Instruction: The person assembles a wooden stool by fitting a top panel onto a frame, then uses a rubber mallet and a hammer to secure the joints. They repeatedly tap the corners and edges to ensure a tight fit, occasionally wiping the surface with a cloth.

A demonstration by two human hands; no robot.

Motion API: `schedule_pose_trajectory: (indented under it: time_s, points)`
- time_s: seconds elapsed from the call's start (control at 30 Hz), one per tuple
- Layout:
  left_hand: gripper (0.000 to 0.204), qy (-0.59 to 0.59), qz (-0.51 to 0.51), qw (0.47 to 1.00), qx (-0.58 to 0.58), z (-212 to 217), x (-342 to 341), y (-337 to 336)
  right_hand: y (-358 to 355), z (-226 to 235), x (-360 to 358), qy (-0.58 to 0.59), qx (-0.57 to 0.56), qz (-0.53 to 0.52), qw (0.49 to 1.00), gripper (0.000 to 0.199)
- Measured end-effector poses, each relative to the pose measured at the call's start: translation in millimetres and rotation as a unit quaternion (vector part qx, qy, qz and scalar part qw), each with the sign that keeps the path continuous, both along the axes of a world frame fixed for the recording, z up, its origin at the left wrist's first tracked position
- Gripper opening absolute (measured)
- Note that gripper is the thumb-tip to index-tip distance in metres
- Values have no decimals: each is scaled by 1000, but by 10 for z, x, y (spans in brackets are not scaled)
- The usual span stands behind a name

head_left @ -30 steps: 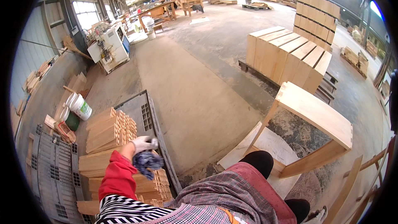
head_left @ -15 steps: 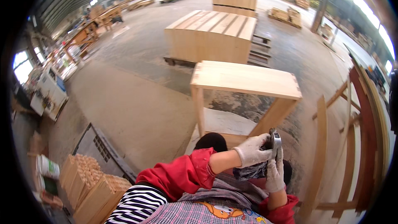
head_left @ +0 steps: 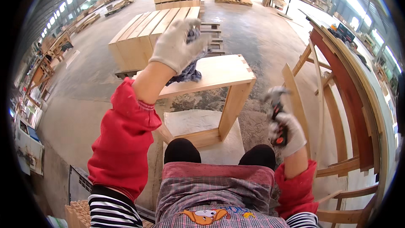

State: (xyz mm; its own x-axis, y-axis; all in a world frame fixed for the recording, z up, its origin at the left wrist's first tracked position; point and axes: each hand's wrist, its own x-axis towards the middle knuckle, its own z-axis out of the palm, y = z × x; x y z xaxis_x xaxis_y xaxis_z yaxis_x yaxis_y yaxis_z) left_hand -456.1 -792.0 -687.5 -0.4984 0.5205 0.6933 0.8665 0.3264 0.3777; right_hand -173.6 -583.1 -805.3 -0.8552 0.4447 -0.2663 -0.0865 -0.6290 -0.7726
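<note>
The four-sided wooden frame (head_left: 225,68) stands upright on a pale sheet (head_left: 192,119) just beyond the person's knees (head_left: 182,151). Its assembly looks well advanced: top, bottom and right-hand boards meet, and the upper right corner shows interlocking joints that seem closed. The upper left corner is hidden behind the left arm, so whether anything is left there cannot be told.

The gloved left hand (head_left: 179,46) is curled around a dark rag (head_left: 187,75) — touching the top board or just above it, I cannot tell which. The gloved right hand (head_left: 289,133) grips a claw hammer (head_left: 277,112) by its handle, clear of the frame (the hammer's head is blurred).

Under it all is a stained concrete floor (head_left: 105,120) — part of a long, strip-lit workshop. Pale panels (head_left: 141,36) sit behind the frame; a red-brown-sided bench (head_left: 338,76) runs along the right.
</note>
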Motion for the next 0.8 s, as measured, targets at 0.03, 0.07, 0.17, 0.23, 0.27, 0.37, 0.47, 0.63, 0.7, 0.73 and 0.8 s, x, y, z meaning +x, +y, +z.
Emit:
schedule_pose_trajectory:
  time_s: [0.03,0.07,0.17,0.23,0.27,0.37,0.47,0.63,0.7,0.73,0.8]
  points:
    - [72,-32,-2,996,-80,-142,-69,8,-105,313,-80,-15,100,-69,992,52]
    - [72,9,41,987,-154,-415,-156,-6,-263,554,-144,23,148,-91,985,52]
    - [69,3,78,954,-288,-564,-142,133,97,585,-263,-5,434,-87,897,49]
    - [68,-16,82,951,-297,-551,-94,152,180,713,-311,-40,482,-63,873,41]
    - [66,-12,77,954,-288,-568,-94,163,228,697,-352,-27,492,-62,868,39]
    - [61,-3,81,960,-268,-571,-95,120,193,814,-437,-24,530,-48,846,35]
    - [59,-3,85,960,-268,-576,-74,85,254,891,-552,-129,651,27,748,32]
    - [57,11,83,964,-253,-600,-100,77,190,1127,-565,-136,602,5,787,32]
    - [56,12,80,966,-247,-607,-90,80,170,1068,-591,-99,586,-26,804,32]
    - [56,14,78,966,-245,-604,-85,80,195,1053,-611,-100,656,18,748,31]
    - [55,18,80,967,-241,-624,-71,72,277,1128,-645,-144,669,43,728,31]
